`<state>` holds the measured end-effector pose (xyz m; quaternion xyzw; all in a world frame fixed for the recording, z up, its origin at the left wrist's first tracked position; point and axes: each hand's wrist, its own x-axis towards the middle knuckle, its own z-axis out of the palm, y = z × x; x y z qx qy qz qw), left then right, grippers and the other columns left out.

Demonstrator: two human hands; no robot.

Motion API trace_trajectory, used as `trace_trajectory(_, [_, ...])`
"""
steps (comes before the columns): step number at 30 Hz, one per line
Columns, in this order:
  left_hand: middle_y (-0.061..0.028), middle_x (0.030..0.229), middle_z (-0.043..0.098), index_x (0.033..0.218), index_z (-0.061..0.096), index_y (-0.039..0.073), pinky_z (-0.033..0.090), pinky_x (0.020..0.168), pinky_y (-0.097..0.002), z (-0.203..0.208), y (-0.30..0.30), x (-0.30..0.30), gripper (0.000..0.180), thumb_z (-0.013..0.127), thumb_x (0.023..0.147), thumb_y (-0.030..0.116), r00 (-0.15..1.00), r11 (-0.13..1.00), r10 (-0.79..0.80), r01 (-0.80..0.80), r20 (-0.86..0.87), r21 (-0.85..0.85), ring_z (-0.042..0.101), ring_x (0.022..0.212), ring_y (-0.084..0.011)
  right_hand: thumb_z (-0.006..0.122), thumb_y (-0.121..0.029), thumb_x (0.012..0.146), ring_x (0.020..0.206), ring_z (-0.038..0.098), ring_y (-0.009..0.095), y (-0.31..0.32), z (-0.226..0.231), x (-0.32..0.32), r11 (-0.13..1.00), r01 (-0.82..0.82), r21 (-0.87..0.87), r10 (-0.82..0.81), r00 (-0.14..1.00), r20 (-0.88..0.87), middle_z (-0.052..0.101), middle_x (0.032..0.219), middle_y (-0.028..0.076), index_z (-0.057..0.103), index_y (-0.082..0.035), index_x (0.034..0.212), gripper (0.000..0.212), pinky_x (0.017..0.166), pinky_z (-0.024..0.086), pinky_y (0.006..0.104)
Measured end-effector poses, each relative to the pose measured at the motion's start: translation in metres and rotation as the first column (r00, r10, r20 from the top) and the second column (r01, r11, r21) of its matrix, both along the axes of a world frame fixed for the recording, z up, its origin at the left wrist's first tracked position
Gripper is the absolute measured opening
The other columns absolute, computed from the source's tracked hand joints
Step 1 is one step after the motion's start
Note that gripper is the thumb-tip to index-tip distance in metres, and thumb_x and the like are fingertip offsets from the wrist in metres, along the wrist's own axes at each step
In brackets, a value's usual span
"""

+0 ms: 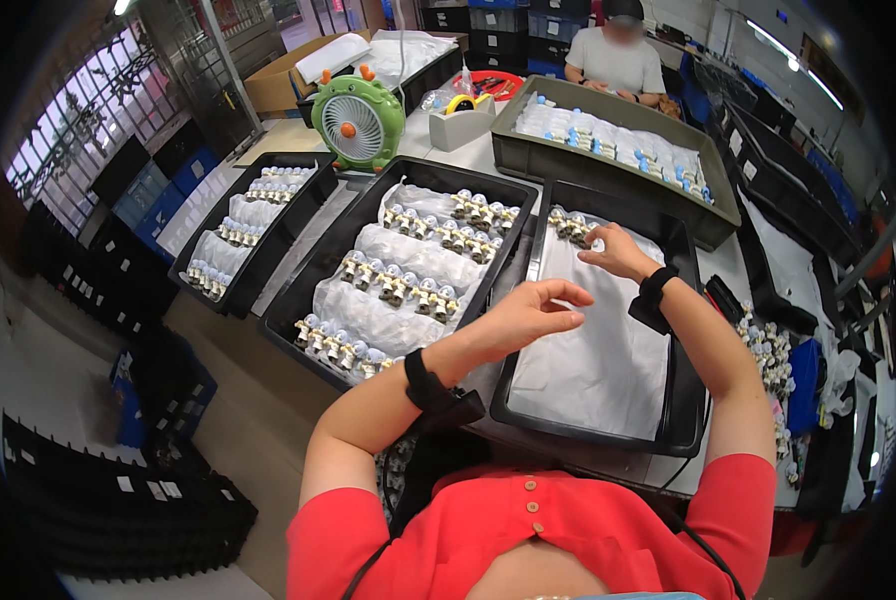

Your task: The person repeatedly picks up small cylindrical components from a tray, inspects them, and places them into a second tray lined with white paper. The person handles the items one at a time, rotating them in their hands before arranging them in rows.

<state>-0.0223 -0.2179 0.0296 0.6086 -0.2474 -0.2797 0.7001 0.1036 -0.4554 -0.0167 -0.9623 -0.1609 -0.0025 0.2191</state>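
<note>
Over the right-hand black tray (684, 400), lined with white sheet (593, 385), both my hands are at work. At its far left corner stands a short row of small figurines (568, 226) with pale blue-white heads and yellowish bodies. My right hand (620, 253) is at the end of that row, thumb and fingers closed around a small figurine (598, 245) that is mostly hidden. Nearer to me, my left hand (540, 316) hovers above the tray's left side with fingers apart and nothing in them. Dark bands circle both wrists.
Left of it, a black tray (513, 200) holds several figurine rows between white sheets; a narrower one (313, 190) stands farther left. Behind are a green fan (358, 122), a tape dispenser (463, 125) and an olive tray (608, 165). A person (618, 60) sits across the table.
</note>
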Motion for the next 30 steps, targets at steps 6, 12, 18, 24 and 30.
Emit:
trace_trajectory(6, [-0.0050, 0.109, 0.057, 0.115, 0.055, 0.001, 0.044, 0.086, -0.0249, -0.013, 0.000, -0.002, 0.032, 0.061, 0.086, 0.013, 0.999, 0.999, -0.036, 0.036, 0.014, 0.036, 0.055, 0.098, -0.0111, 0.071, -0.042, 0.070, 0.112, 0.044, 0.046, 0.000, -0.060, 0.034, 0.961, 0.275, 0.038, -0.277, 0.946, 0.167, 0.032, 0.132, 0.027, 0.052, -0.004, 0.117, 0.064, 0.095, 0.039, 0.0456])
trace_trajectory(12, [-0.0068, 0.103, 0.059, 0.108, 0.058, 0.002, 0.047, 0.079, -0.0270, -0.028, -0.007, -0.011, 0.029, 0.062, 0.082, 0.014, 0.992, 0.998, -0.046, 0.040, 0.113, 0.058, 0.057, 0.089, -0.0134, 0.064, -0.053, 0.075, 0.114, 0.045, 0.045, 0.031, -0.063, 0.043, 0.932, 0.337, 0.131, -0.357, 0.916, 0.185, 0.032, 0.135, 0.024, 0.050, -0.008, 0.121, 0.066, 0.092, 0.041, 0.0459])
trace_trajectory(18, [-0.0084, 0.099, 0.060, 0.105, 0.060, 0.003, 0.048, 0.075, -0.0284, -0.036, -0.011, -0.012, 0.029, 0.064, 0.080, 0.015, 0.989, 0.990, -0.050, 0.030, 0.139, 0.137, 0.059, 0.084, -0.0159, 0.063, -0.052, 0.076, 0.104, 0.049, 0.041, 0.051, -0.049, 0.053, 0.888, 0.457, 0.057, -0.460, 0.874, 0.157, 0.044, 0.116, 0.017, 0.054, -0.011, 0.109, 0.053, 0.084, 0.044, 0.0493])
trace_trajectory(24, [-0.0082, 0.096, 0.061, 0.105, 0.060, 0.002, 0.048, 0.074, -0.0283, -0.034, -0.010, -0.012, 0.028, 0.064, 0.080, 0.015, 0.989, 0.987, -0.047, 0.025, 0.138, 0.156, 0.059, 0.082, -0.0157, 0.066, -0.034, 0.073, 0.111, 0.040, 0.044, 0.052, -0.046, 0.052, 0.890, 0.456, -0.001, -0.455, 0.888, 0.071, 0.037, 0.122, 0.015, 0.056, -0.015, 0.109, 0.042, 0.082, 0.044, 0.0523])
trace_trajectory(30, [-0.0054, 0.103, 0.059, 0.112, 0.057, 0.003, 0.046, 0.079, -0.0261, -0.026, -0.008, -0.011, 0.030, 0.061, 0.085, 0.016, 0.988, 0.964, -0.113, 0.085, 0.100, 0.253, 0.058, 0.090, -0.0130, 0.069, -0.029, 0.069, 0.111, 0.039, 0.045, 0.053, -0.059, 0.057, 0.894, 0.443, 0.068, -0.448, 0.886, 0.117, 0.035, 0.124, 0.015, 0.057, -0.016, 0.111, 0.046, 0.085, 0.043, 0.0544])
